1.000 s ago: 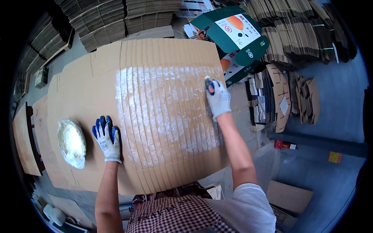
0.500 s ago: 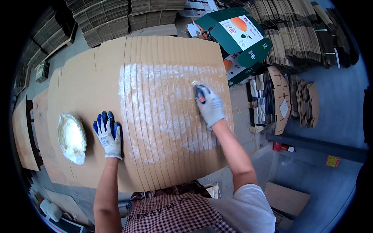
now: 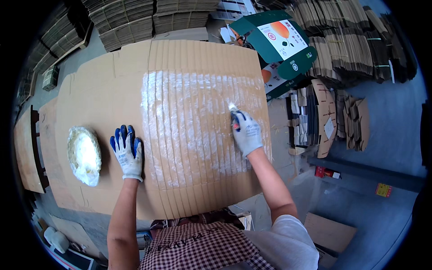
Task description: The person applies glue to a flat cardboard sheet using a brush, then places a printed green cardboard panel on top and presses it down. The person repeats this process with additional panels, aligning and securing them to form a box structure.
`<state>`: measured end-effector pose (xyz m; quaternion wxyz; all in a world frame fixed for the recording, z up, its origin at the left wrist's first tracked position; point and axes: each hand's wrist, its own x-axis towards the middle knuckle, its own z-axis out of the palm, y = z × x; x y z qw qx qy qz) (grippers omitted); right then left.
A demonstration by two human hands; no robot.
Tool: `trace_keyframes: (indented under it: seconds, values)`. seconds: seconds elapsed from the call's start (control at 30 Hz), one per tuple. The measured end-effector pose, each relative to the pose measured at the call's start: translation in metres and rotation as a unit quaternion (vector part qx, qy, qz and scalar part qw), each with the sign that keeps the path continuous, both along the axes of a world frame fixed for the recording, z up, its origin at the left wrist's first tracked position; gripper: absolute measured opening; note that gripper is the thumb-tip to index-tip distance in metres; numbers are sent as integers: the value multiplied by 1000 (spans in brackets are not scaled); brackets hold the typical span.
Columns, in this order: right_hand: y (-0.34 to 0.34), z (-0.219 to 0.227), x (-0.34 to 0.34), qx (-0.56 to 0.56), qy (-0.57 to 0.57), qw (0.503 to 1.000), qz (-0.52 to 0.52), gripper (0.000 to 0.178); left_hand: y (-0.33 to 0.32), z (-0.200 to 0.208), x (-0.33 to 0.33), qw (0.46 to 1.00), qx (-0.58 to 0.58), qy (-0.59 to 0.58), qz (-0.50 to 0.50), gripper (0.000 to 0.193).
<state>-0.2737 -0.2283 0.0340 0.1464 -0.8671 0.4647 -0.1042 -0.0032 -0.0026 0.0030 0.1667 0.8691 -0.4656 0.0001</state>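
Observation:
Overlapping cardboard pieces lie staggered in a row, their narrow exposed strips smeared with a whitish wet paste. In a white-and-blue work glove, my right hand is wrapped round a small brush whose pale tip rests on or just over the strips, right of their middle. Most of the brush is hidden by the fingers. My left hand, gloved alike, lies flat with fingers spread on bare cardboard, beside the left edge of the pasted area. Further left stands a plastic-lined bowl with white paste in it.
A large cardboard sheet covers the work surface. Green printed boxes stand beyond its far right corner. Bundled flat cardboard is stacked at the back and far right. More folded cardboard stands on the right.
My right hand has shifted slightly right and toward me with the brush. My left hand stays flat on the cardboard. The whole view has shifted a little.

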Motion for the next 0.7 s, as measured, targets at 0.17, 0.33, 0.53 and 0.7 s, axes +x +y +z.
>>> trace_keyframes:
  seconds: [0.17, 0.33, 0.53, 0.7]
  values:
    - [-26, -6, -16, -23, -5, 996, -88, 29, -3, -2, 1, 1000, -13, -7, -2, 44]
    - [24, 1, -6, 4, -66, 998, -19, 30, 0, -2, 3, 1000, -8, -12, -2, 44]
    - [-3, -7, -23, -21, -35, 995, -86, 32, -4, -3, 1, 1000, -13, -6, -6, 44]
    - [47, 20, 6, 36, -81, 996, -2, 31, 0, -3, 2, 1000, -4, -9, -3, 44]
